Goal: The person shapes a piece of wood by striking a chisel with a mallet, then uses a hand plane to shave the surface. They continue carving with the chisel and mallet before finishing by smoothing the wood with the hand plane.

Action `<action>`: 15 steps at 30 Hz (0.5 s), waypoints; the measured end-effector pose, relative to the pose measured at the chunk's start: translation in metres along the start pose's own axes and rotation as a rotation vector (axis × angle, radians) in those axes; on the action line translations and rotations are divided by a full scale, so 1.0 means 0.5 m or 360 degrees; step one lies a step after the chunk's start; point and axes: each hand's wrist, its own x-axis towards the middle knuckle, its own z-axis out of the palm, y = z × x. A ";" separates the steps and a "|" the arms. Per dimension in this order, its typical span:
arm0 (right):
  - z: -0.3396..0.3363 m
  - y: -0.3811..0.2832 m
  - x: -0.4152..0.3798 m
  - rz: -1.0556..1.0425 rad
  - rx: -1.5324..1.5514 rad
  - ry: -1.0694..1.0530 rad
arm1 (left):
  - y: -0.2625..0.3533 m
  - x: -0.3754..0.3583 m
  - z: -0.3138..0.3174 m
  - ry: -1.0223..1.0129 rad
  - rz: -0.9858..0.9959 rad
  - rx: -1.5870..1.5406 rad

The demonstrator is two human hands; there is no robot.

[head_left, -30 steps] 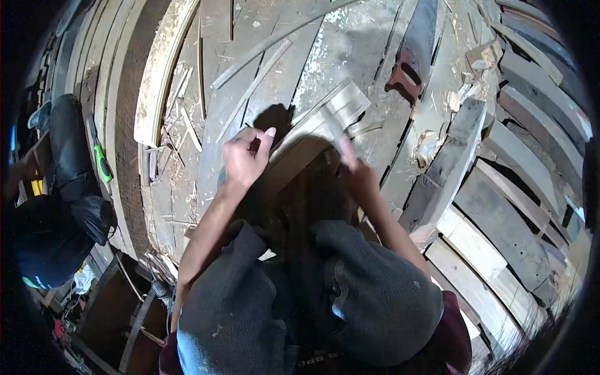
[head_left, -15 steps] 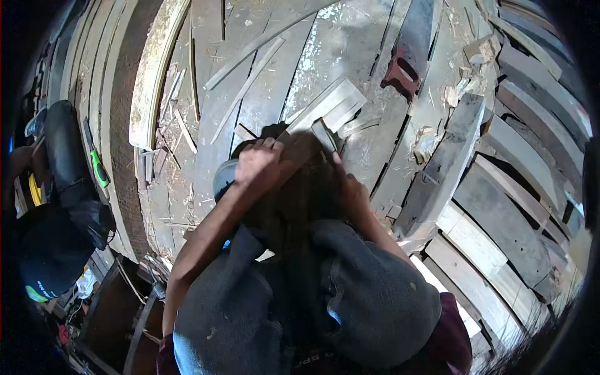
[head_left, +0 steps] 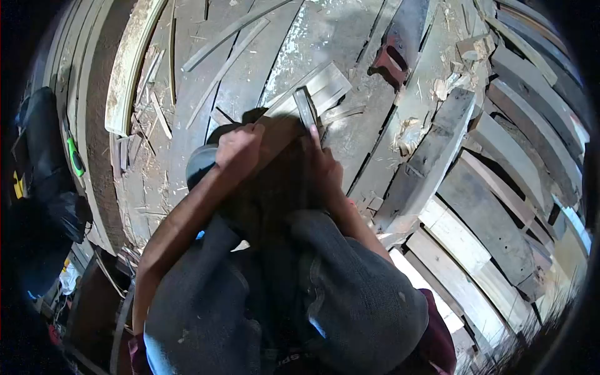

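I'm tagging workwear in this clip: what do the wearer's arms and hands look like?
The left hand and right hand are ungloved, with no watch visible. The forearms are uncovered; dark maroon sleeves show farther up.

Loose dark charcoal-grey trousers [head_left: 356, 300] of coarse, ribbed-looking cloth cover both legs, creased in deep folds, with a stitched seam line and small pale flecks near the knees. Bluish light tints their left edge. From here I see a deep maroon fabric sleeve [head_left: 437, 337] on either side, forearms and hands [head_left: 237, 149] bare. Pale capital lettering [head_left: 290, 359], partly legible, marks dark fabric between the thighs.
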 end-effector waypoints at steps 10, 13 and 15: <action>-0.001 0.007 -0.024 -0.0080 0.0031 0.0005 | -0.010 -0.003 0.004 -0.0101 0.0003 -0.0079; -0.027 -0.007 0.008 0.0007 -0.0001 -0.0130 | -0.007 0.004 -0.011 -0.0071 0.0053 -0.0060; -0.038 -0.012 0.006 0.0049 -0.0057 -0.0200 | -0.011 0.003 0.002 -0.0272 -0.0108 -0.0068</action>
